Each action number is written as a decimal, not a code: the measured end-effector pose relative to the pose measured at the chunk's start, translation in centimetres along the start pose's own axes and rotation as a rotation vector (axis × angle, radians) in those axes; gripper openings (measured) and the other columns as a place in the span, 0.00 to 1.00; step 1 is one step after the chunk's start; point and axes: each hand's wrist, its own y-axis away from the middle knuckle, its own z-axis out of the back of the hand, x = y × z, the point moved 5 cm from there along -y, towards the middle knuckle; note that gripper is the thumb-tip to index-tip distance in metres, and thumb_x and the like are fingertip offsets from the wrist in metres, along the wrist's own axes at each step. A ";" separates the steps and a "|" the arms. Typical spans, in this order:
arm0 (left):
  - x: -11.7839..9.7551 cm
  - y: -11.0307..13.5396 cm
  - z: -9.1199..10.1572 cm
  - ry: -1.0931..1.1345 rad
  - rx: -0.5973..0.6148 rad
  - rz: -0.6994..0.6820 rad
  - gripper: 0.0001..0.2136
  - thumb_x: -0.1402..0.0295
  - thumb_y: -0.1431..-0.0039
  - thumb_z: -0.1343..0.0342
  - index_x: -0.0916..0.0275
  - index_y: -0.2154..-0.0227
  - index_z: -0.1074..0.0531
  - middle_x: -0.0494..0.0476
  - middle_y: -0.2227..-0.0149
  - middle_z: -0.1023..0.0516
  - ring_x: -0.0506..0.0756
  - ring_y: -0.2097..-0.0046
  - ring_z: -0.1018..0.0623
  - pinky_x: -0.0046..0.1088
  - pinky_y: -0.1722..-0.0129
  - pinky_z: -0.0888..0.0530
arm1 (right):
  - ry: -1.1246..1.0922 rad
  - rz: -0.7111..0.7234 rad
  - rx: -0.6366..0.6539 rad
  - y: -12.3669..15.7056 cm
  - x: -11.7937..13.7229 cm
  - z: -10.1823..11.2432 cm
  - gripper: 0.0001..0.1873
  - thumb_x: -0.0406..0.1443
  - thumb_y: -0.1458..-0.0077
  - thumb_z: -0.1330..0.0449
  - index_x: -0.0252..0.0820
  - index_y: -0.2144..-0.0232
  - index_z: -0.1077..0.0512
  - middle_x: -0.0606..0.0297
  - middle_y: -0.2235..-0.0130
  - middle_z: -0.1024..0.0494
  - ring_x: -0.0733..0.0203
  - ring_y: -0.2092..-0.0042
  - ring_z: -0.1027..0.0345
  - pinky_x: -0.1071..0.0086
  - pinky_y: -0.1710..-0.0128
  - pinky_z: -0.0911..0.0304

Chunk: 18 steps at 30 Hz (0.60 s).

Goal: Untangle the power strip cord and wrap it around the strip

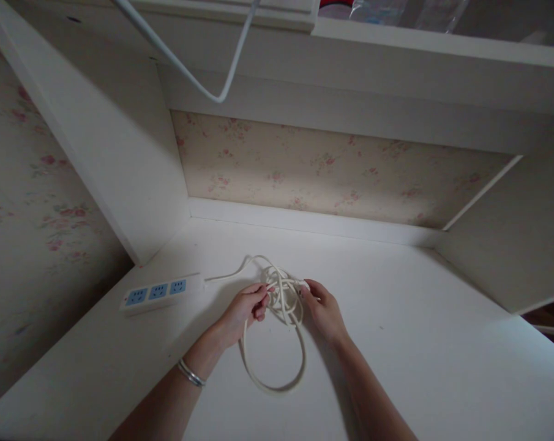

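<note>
A cream power cord [281, 343] lies in loose loops on the white desk [419, 343]. My left hand [244, 312] pinches the bunched coils on their left side. My right hand [322, 309] grips the same bundle on its right side, fingers closed round the strands. One big loop hangs toward me between my wrists. The cord runs left to a white power strip [161, 293] with three blue sockets, lying flat on the desk. A silver bracelet sits on my left wrist.
White shelf panels [120, 159] wall the desk on the left and right, with a shelf overhead. Floral wallpaper [322, 165] covers the back. A white cable [212, 86] dangles from above. The desk edge runs along the lower left.
</note>
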 end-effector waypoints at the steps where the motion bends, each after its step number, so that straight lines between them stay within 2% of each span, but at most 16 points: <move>1: 0.0 0.0 0.0 0.002 0.004 0.001 0.09 0.66 0.48 0.41 0.66 0.67 0.30 0.47 0.76 0.37 0.42 0.80 0.42 0.21 0.80 0.47 | -0.019 0.012 -0.022 0.0 0.1 0.1 0.22 0.45 0.54 0.34 0.41 0.58 0.25 0.61 0.66 0.22 0.59 0.65 0.29 0.69 0.66 0.36; 4: 0.0 -0.1 0.1 -0.034 0.019 -0.005 0.08 0.67 0.48 0.42 0.66 0.69 0.30 0.47 0.77 0.36 0.43 0.80 0.41 0.21 0.80 0.45 | -0.149 0.056 -0.122 0.1 0.4 0.6 0.22 0.44 0.57 0.32 0.43 0.59 0.28 0.65 0.67 0.24 0.62 0.68 0.31 0.71 0.69 0.37; 6: 0.0 0.0 0.1 -0.080 0.016 -0.021 0.08 0.66 0.48 0.43 0.66 0.69 0.29 0.48 0.77 0.35 0.44 0.80 0.39 0.22 0.80 0.44 | -0.212 0.082 -0.132 0.2 0.4 0.5 0.19 0.44 0.58 0.31 0.43 0.64 0.28 0.66 0.69 0.24 0.63 0.69 0.32 0.72 0.71 0.38; 10: -0.2 0.0 0.2 -0.166 -0.028 -0.029 0.11 0.62 0.47 0.45 0.67 0.71 0.28 0.49 0.79 0.34 0.45 0.80 0.37 0.23 0.81 0.43 | -0.196 0.063 -0.058 0.6 0.4 -0.5 0.18 0.45 0.58 0.31 0.40 0.69 0.28 0.64 0.71 0.24 0.62 0.70 0.32 0.71 0.73 0.38; 15: -0.4 0.1 0.2 -0.291 -0.076 -0.040 0.18 0.54 0.44 0.47 0.67 0.67 0.27 0.48 0.80 0.34 0.45 0.82 0.38 0.23 0.81 0.44 | -0.222 0.036 0.036 1.2 0.6 -1.5 0.18 0.46 0.56 0.32 0.39 0.70 0.29 0.63 0.72 0.23 0.62 0.72 0.33 0.71 0.74 0.38; 18: -0.3 0.0 0.4 -0.272 -0.080 -0.056 0.19 0.52 0.44 0.48 0.66 0.66 0.28 0.48 0.80 0.33 0.45 0.82 0.39 0.23 0.81 0.45 | -0.217 0.035 0.083 1.2 0.6 -1.8 0.17 0.46 0.54 0.34 0.39 0.69 0.28 0.62 0.71 0.23 0.62 0.71 0.33 0.70 0.71 0.38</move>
